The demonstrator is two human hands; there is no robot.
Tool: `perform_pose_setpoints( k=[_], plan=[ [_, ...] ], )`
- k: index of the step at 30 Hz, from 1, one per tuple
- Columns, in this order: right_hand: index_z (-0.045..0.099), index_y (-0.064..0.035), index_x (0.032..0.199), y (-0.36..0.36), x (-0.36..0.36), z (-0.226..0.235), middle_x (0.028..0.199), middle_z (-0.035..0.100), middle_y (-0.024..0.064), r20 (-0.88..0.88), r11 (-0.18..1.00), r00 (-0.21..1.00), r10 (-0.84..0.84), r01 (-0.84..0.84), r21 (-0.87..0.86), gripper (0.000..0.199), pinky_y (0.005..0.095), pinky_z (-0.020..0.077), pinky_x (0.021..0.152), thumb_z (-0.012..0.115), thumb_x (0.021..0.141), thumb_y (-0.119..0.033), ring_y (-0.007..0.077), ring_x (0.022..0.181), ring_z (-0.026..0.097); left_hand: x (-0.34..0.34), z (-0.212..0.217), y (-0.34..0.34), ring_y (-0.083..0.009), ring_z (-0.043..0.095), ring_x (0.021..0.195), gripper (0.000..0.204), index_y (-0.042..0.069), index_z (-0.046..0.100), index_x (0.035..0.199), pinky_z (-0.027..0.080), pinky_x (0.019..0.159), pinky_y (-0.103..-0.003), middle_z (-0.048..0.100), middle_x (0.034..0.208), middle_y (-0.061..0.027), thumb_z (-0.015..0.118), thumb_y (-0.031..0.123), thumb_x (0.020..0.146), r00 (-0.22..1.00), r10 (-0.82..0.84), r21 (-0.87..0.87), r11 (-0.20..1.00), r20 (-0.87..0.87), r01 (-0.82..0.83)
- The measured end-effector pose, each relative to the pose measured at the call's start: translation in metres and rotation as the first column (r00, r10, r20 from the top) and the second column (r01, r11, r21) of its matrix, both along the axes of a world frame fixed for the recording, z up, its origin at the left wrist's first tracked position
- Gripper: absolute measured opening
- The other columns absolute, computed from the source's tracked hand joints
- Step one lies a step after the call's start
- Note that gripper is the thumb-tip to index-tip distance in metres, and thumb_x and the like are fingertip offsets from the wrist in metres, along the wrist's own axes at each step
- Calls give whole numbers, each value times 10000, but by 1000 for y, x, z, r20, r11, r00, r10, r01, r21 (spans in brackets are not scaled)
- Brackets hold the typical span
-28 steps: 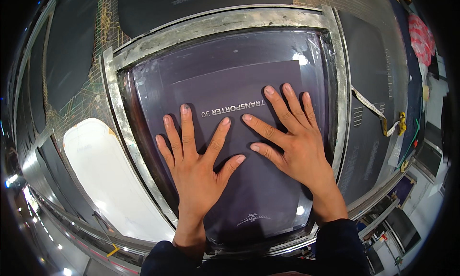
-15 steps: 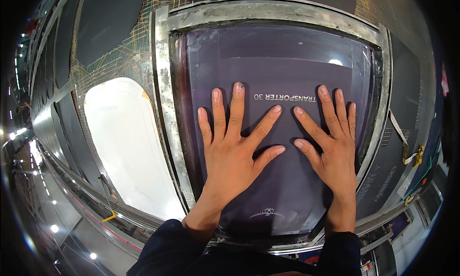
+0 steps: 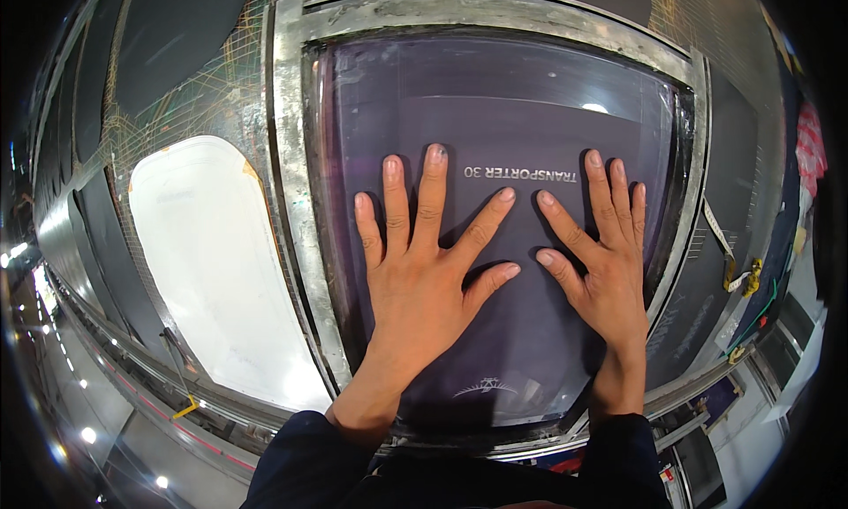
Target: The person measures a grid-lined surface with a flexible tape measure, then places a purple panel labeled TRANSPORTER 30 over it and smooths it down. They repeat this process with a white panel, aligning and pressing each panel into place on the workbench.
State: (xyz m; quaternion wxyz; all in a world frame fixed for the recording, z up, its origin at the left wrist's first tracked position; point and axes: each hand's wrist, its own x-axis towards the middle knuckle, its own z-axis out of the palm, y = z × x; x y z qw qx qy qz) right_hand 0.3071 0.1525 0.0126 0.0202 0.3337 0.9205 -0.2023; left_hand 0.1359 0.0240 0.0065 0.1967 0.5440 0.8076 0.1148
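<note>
Well, from the left, the white board (image 3: 212,262) lies just beside the metal frame (image 3: 495,11); my guess is that a sideways nudge of the metal frame could knock it. The dark sheet (image 3: 517,323) fills the metal frame, under both hands. The left hand (image 3: 415,288) rests palm down on it, fingers spread, gripping nothing; leaning too hard there might make the dark sheet sag or slip. Pale lettering (image 3: 519,174) runs just beyond the two index fingertips; a sliding finger might smear it if wet, which I cannot tell. The right hand (image 3: 605,266) is likewise flat and splayed, holding nothing; uneven pushing between the two could skew things. Farther right, the tape measure (image 3: 716,228) lies near the metal frame and might get caught if that shifted.

Against the earliest picture, the white board shows higher, while the metal frame, both hands and the pale lettering sit farther right in view. The hands keep much the same places beside the pale lettering, so probably the head turned.
</note>
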Motion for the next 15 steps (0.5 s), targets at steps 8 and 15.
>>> perform_pose_setpoints(
  k=[8, 15],
  plan=[
    [635, -366, 1346, 1, 5, -3, 1620, 322, 83, 0, 1000, 1000, -7, 7, -19, 506, 554, 150, 1209, 688, 849, -444, 340, 1505, 249, 2, 1, 1, -473, 106, 1510, 653, 367, 568, 1415, 103, 1151, -675, 188, 1648, -188, 691, 599, 817, 1000, -7, -20, 1000, -24, 6],
    [637, -366, 1342, 2, 5, -4, 1605, 351, 80, -36, 1000, 999, -13, 12, -16, 510, 549, 158, 1210, 690, 841, -447, 333, 1494, 275, 3, -1, 1, -471, 99, 1512, 657, 355, 560, 1425, 99, 1158, -666, 186, 1650, -183, 675, 608, 830, 998, -21, -29, 999, -54, 19]
  ],
)
